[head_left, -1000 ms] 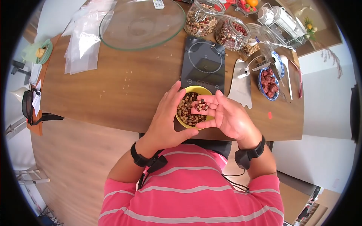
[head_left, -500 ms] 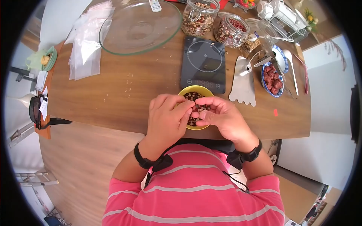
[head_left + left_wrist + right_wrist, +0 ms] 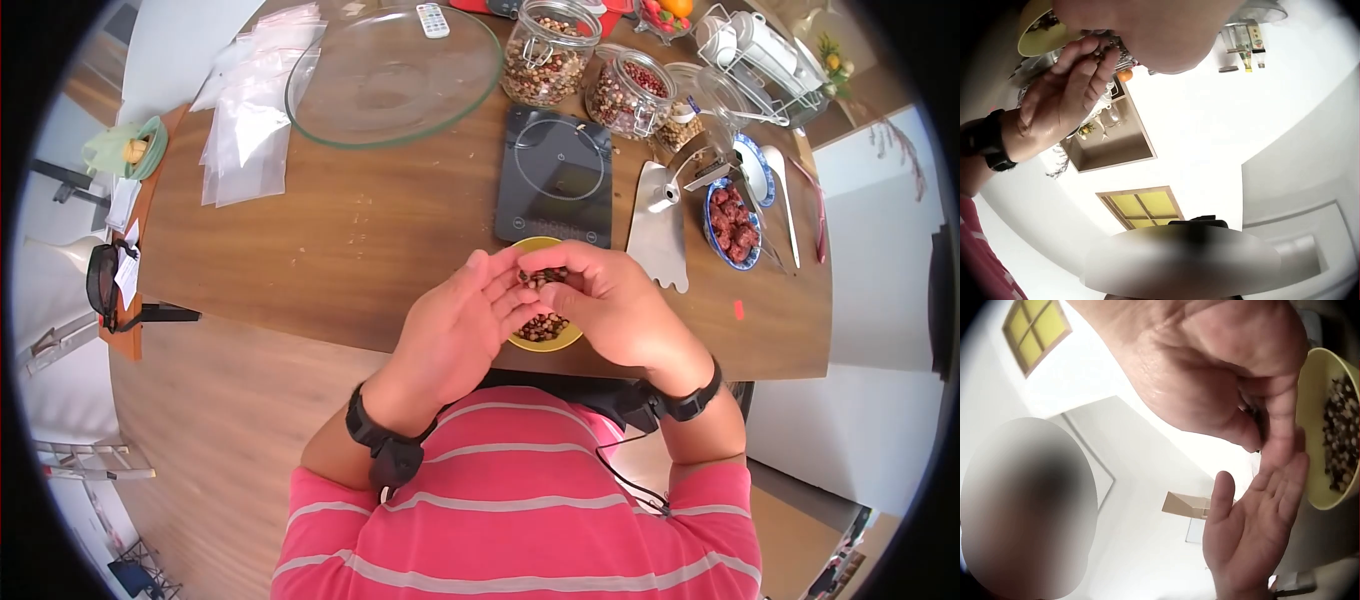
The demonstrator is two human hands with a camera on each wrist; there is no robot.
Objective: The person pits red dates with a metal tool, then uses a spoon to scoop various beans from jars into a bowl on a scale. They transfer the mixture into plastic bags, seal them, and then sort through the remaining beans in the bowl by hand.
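A yellow bowl [image 3: 546, 346] of mixed peppercorns [image 3: 541, 327] stands at the table's front edge, partly hidden under both hands. My left hand [image 3: 452, 325] is palm up with fingers extended, its fingertips meeting the right hand's fingers above the bowl. My right hand [image 3: 620, 305] curls its fingers and thumb round some peppercorns. In the right wrist view the bowl [image 3: 1314, 431] is beside the hands, and dark bits show between the right thumb and fingers.
Behind the bowl lies a black induction plate [image 3: 560, 170]. A steel scraper [image 3: 657, 235] and a blue-rimmed bowl of reddish pieces [image 3: 732, 225] are to the right. Glass jars [image 3: 545, 65], a large glass dish [image 3: 395, 80] and plastic bags [image 3: 248, 140] are farther back.
The left hand has gone from bent fingers against the right hand to a turned-up, extended palm. The right hand, spread open at first, has closed round peppercorns. The head view has shifted slightly.
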